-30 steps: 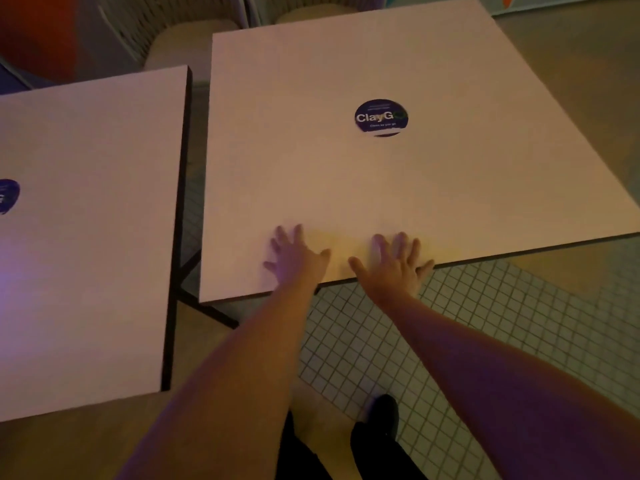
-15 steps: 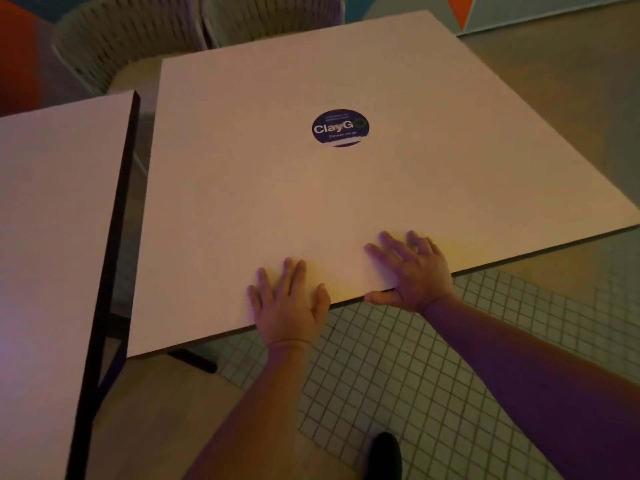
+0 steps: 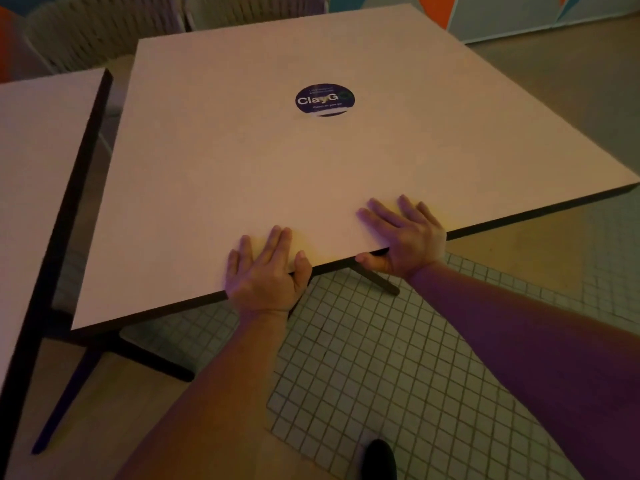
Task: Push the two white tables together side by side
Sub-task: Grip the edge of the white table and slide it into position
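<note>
Head view: the left hand (image 3: pixel 268 275) lies flat, fingers straight, on the near edge of the right table (image 3: pixel 242 168). The right hand (image 3: pixel 407 237) grips that same edge, fingers on top, thumb tucked underneath. The left table (image 3: pixel 38 161) stands just beside it, a narrow gap between them, not touching. A round blue sticker (image 3: pixel 325 99) sits mid-top.

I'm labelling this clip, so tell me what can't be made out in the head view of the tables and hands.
All in the head view:
left table: cut off by the frame's left edge.
right table, base: mostly hidden under its own top.
right hand, grip: contact under the edge hidden by the tabletop.
sticker, small print: too small and blurred.
</note>
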`<action>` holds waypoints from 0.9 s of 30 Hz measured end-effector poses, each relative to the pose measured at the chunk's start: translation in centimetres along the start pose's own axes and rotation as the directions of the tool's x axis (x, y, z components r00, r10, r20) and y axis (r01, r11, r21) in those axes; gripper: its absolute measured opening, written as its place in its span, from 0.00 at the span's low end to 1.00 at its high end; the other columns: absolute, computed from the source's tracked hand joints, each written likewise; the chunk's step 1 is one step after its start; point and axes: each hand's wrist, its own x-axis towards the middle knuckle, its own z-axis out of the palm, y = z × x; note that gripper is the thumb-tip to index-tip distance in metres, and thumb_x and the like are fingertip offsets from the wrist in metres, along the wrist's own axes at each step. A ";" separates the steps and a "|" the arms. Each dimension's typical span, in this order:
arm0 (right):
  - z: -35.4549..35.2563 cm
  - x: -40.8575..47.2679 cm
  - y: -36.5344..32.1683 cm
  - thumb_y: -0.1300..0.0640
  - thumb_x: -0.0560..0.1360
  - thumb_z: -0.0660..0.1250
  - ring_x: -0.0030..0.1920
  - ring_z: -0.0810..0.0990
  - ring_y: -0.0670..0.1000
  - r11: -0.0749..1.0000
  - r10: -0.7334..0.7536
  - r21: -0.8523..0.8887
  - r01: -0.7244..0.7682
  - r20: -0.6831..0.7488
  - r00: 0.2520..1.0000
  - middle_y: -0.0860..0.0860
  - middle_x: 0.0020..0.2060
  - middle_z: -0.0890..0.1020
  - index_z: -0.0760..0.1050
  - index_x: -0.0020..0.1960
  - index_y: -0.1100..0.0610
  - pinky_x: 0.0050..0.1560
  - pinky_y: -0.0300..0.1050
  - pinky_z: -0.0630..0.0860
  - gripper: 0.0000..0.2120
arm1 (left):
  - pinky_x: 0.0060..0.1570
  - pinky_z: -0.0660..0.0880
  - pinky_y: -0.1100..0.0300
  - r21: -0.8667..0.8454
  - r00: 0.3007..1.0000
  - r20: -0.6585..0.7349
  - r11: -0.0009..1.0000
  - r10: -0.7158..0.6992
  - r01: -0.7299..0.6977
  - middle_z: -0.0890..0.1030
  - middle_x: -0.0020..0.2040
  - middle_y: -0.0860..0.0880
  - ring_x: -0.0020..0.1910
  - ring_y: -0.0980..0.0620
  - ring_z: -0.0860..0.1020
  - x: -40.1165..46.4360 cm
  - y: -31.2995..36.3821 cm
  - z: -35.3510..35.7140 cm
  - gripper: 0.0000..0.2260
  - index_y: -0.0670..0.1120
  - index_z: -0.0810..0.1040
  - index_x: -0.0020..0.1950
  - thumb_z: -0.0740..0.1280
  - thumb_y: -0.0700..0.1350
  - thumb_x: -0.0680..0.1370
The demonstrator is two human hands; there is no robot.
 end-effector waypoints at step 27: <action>12.3 13.5 7.9 0.28 0.72 0.41 0.47 0.85 0.62 1.000 -0.010 0.021 0.015 -0.246 0.969 0.47 0.48 0.87 0.85 0.51 0.50 0.47 0.57 0.81 0.40 | 0.46 0.79 0.50 0.115 0.979 -0.198 0.993 0.041 -0.018 0.87 0.47 0.51 0.45 0.38 0.84 16.5 -0.2 10.3 0.27 0.49 0.86 0.50 0.46 0.54 0.80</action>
